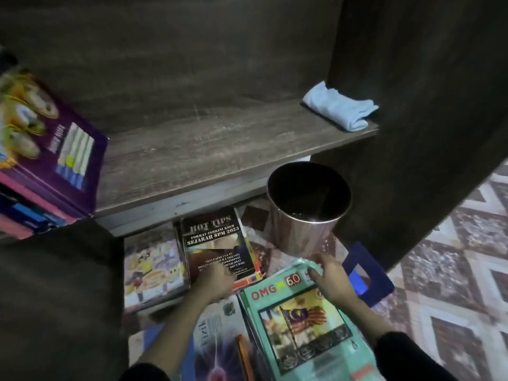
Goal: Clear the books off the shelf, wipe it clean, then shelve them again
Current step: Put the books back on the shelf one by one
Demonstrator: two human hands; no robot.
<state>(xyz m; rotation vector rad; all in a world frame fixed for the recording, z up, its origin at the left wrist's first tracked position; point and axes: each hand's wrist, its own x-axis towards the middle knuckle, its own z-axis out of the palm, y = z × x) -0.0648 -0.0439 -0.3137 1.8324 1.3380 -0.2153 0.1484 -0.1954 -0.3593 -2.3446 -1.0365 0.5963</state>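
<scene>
The dark wooden shelf [192, 149] is mostly bare, with a folded light blue cloth [339, 107] at its right end and a purple book [55, 149] lying on a stack at its left end. On the floor below lie several books. My left hand [213, 281] grips the near edge of the black "Hot Tips" book [217, 243]. My right hand [330, 276] holds the far edge of the teal "OMG 6.0" book [299, 325], thumb on its cover. A cartoon-covered book [154, 268] lies left of the black one, and a white "Fizik" book [217, 339] lies near me.
A shiny metal bin [308, 210] stands on the floor just beyond my right hand, under the shelf's right end. A blue plastic object [368, 273] lies right of my hand. The cabinet's dark side panel [412, 133] rises at right; patterned floor tiles [453, 257] spread beyond it.
</scene>
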